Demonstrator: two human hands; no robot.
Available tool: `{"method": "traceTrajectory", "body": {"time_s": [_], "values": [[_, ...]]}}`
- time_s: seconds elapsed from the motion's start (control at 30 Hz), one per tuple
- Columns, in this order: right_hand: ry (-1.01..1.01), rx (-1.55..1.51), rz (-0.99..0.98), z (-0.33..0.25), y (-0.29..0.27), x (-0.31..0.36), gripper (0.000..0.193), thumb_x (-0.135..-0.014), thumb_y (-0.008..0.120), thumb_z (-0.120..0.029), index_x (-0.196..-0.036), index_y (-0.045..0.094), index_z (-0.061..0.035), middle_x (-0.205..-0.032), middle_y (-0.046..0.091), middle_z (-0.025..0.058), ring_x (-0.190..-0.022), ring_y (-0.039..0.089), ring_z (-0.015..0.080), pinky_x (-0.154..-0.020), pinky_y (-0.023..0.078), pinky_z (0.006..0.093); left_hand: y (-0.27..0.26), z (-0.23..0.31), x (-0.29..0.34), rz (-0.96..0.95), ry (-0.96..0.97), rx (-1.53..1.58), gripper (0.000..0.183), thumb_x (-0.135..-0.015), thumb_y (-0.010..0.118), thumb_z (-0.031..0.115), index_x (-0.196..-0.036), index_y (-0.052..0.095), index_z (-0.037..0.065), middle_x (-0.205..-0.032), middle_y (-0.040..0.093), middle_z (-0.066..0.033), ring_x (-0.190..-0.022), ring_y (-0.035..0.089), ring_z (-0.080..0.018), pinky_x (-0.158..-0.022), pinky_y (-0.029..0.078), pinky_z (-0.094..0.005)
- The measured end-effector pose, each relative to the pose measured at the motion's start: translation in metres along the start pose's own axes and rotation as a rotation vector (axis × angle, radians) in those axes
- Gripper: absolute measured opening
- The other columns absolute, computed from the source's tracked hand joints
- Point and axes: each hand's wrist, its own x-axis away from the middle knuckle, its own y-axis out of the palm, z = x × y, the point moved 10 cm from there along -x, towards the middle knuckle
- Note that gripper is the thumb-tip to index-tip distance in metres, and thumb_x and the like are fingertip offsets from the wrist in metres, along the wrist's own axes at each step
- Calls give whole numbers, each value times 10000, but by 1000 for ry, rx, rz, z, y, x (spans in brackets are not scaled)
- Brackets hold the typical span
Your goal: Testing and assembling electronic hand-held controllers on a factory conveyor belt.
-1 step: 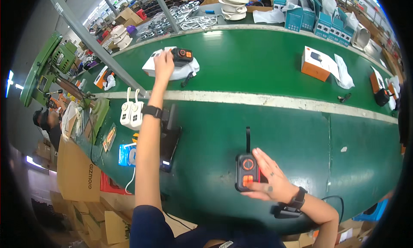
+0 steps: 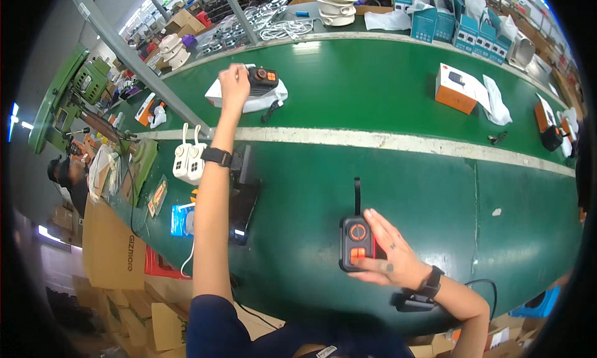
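My right hand (image 2: 398, 258) grips a black device (image 2: 356, 237) standing on the near green table. Its thumb lies across the orange square buttons, and the other fingers run along the right side. The front has an orange-ringed dial, and a black strap loop sticks up from the top. Farther off to the left, my left hand (image 2: 234, 86) has curled fingers; whatever they pinch cannot be made out. Right beside it, a similar black device (image 2: 263, 78) lies on a white box (image 2: 214, 94) and white wrapping (image 2: 266, 99). A small black cable (image 2: 271, 112) trails below.
Two white devices with loops (image 2: 188, 162) stand left of my forearm, near a blue packet (image 2: 182, 220). An orange-and-white box (image 2: 456, 96) sits on the far green surface. A pale ledge (image 2: 373, 138) divides the surfaces. A metal post (image 2: 140, 66) rises at left, beside a green machine (image 2: 93, 81).
My left hand has shifted slightly up and left, its fingers curling more, away from the far device. My right hand stays on the near device, which sits almost unchanged.
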Motion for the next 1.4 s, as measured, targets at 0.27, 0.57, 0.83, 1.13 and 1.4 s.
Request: {"method": "traceTrajectory", "body": {"time_s": [0.27,0.57,0.83,1.13,1.4], "values": [[-4,-42,39,2,-2,4,328,-710,805,-257,-1015,683,-259,-1478,270,235,-1311,356,462,-980,410,501,-88,156,62,-84,-404,814,222,-1024,355,314,-997,418,102,-1129,616,-183,-1006,600,-213,-828,488,-313],[-68,-92,106,-1,-6,2,411,-664,850,-208,-991,603,-177,-1443,255,328,-1307,352,478,-1042,349,516,-92,197,204,-175,-514,974,231,-1048,244,291,-1045,310,69,-1087,614,-216,-868,652,-226,-770,550,-309],[-14,-154,117,1,-2,4,444,-686,839,-221,-1067,612,-229,-1439,244,344,-1322,340,462,-1015,374,489,-98,222,292,-2,-327,888,212,-1018,318,232,-1068,396,41,-1187,526,-143,-1173,493,-252,-911,367,-326],[-10,-153,101,2,-3,3,423,-659,857,-190,-998,605,-182,-1439,226,336,-1307,359,462,-1032,375,510,-101,215,292,-233,-395,1017,226,-972,382,168,-971,534,1,-1035,559,-95,-982,530,-189,-900,416,-329],[17,-204,134,7,-2,7,424,-666,852,-216,-1032,637,-218,-1419,275,326,-1311,342,467,-1027,375,508,-22,218,253,-773,-438,883,312,-924,516,85,-1227,514,13,-1212,589,-96,-1110,552,-158,-882,449,-269]]}}
